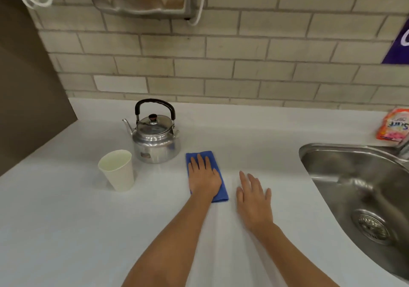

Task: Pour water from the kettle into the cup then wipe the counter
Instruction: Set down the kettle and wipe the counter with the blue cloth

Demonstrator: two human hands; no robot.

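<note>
A shiny metal kettle [156, 138] with a black arched handle stands upright near the back of the white counter [66, 231], its spout pointing left. Just in front of it to the left is a white paper cup [118, 171], upright, with water in it. A folded blue cloth [221, 189] lies flat on the counter to the right of the kettle. My left hand [204, 176] presses flat on the cloth, fingers together. My right hand [253, 198] rests flat on the bare counter beside the cloth, fingers spread, holding nothing.
A steel sink [358, 189] with a drain strainer is sunk into the counter at the right. An orange detergent packet [392, 125] lies behind it by the tiled wall. A brown panel [26, 87] borders the counter on the left.
</note>
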